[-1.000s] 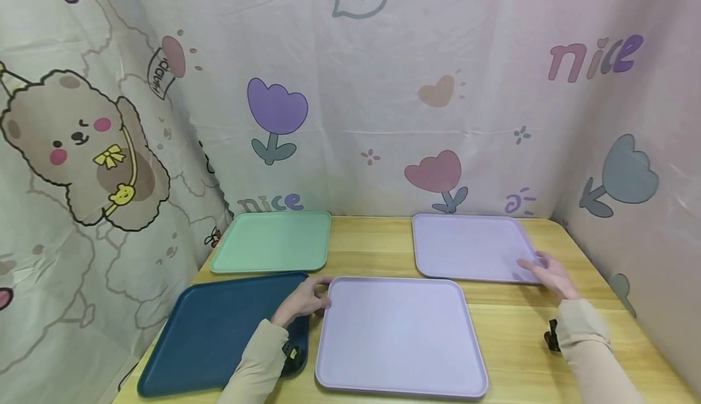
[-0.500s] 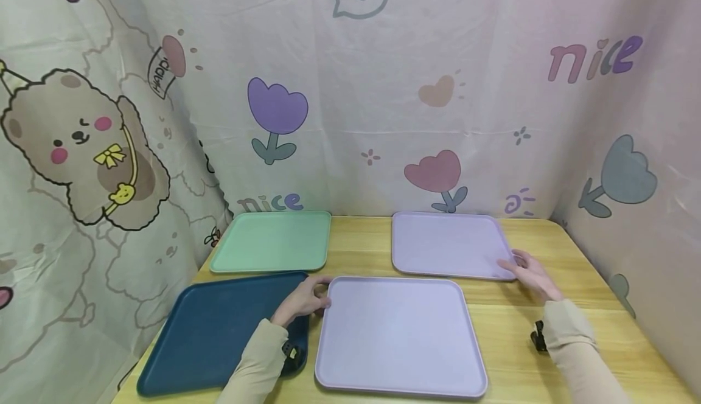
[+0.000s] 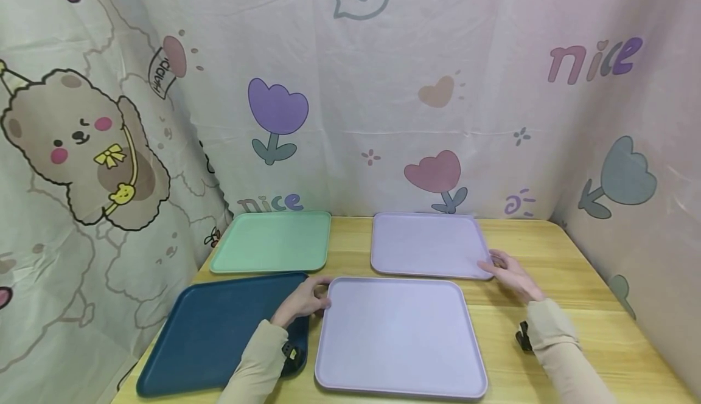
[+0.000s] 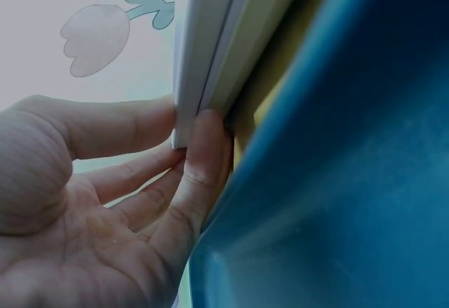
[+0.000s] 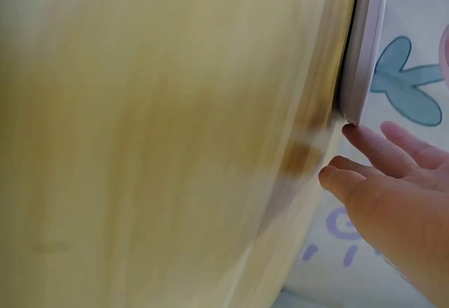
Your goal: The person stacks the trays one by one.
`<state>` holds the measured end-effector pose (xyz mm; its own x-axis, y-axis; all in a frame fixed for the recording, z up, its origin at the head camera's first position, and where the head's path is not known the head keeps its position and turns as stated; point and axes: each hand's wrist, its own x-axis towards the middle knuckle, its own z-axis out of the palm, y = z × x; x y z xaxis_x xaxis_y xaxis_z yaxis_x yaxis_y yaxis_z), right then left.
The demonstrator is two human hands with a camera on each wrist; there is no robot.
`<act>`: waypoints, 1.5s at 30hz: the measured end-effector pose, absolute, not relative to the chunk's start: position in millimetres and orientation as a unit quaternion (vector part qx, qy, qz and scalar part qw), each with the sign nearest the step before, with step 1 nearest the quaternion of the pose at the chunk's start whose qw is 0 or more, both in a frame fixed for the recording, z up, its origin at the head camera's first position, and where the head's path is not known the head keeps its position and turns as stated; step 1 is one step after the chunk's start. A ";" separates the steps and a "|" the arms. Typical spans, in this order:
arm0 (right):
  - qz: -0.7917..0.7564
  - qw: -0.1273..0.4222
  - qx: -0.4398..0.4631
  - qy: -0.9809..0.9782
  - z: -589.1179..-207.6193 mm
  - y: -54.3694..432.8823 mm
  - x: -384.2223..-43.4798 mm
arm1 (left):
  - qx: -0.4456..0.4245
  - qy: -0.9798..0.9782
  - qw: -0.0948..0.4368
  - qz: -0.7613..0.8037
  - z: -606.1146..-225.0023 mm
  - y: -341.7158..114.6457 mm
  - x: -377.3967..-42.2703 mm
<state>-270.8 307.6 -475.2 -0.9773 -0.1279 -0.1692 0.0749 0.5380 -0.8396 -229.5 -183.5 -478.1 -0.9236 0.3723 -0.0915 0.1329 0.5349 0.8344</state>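
My left hand (image 3: 303, 300) is at the left edge of the front lavender tray (image 3: 402, 337), near its far corner. In the left wrist view, that hand's thumb and fingers pinch the pale rim (image 4: 203, 48) of the tray. Farther back, a second lavender tray (image 3: 427, 246) lies flat on the table, and my right hand (image 3: 512, 275) touches its right edge near the front corner. The right wrist view shows fairly straight fingers (image 5: 379, 150) with a fingertip against the end of the tray edge (image 5: 365, 48); they are not curled round it.
A mint green tray (image 3: 274, 243) lies at the back left. In front of it is a dark blue tray (image 3: 224, 331), partly under my left forearm. The wooden table (image 3: 553, 246) meets printed cloth walls (image 3: 350, 87) at the back and sides.
The back lavender tray has slid left along the table, toward the green tray, with my right hand moving along at its right edge. My left hand and the front tray have not visibly moved.
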 end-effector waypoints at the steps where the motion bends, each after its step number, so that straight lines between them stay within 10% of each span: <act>1: -0.481 0.108 -0.017 0.870 -475.7 305.4 -271.3 | 0.146 0.866 0.130 0.460 -478.1 -183.5 -229.4; 27: -0.513 0.073 -0.045 0.854 -478.1 259.2 -287.5 | 0.148 0.861 0.171 0.455 -464.3 -184.1 -236.2; 45: -0.573 0.075 -0.065 0.813 -472.5 274.2 -320.7 | 0.083 0.795 0.233 0.554 -438.5 -167.7 -329.1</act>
<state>-320.7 274.2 -472.5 -0.9803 -0.1914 -0.0482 -0.0190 0.3347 -0.9421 -329.1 -167.7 -438.5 -0.8779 0.3899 -0.2782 -0.1258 0.3727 0.9194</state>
